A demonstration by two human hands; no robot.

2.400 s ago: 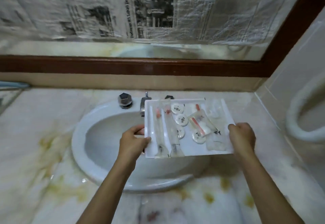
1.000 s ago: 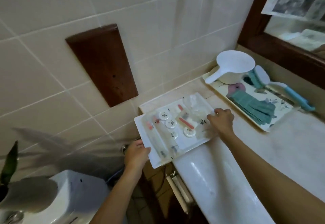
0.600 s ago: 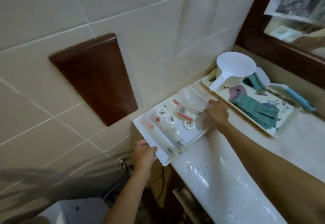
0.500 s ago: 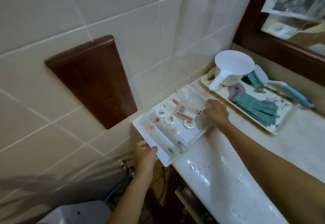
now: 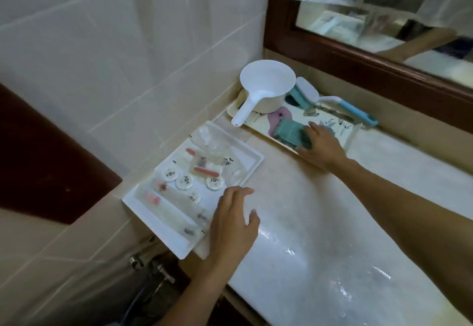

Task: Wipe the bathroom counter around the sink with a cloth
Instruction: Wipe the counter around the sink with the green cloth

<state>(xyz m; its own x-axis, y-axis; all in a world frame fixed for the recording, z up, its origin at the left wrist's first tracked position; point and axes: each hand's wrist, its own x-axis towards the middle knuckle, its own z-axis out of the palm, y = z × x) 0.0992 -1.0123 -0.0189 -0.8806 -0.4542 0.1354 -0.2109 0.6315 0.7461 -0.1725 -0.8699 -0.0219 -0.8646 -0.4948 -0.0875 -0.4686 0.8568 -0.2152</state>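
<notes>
My left hand (image 5: 233, 220), slack and empty, sits by the toiletry tray (image 5: 163, 236) parked at ten o'clock to bare the counter (image 5: 332, 210), while my right hand (image 5: 321, 147) covers the teal cloth (image 5: 289, 133) on the floral tray (image 5: 332, 121) at one o'clock, grip unclear.

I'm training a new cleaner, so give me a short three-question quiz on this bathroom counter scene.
1. True or false: the left hand holds nothing.
2. The cloth lies: A in a bucket, B on the patterned tray, C on a shelf.
3. Which hand touches the cloth?
Key: 1 true; 2 B; 3 the right hand.
</notes>
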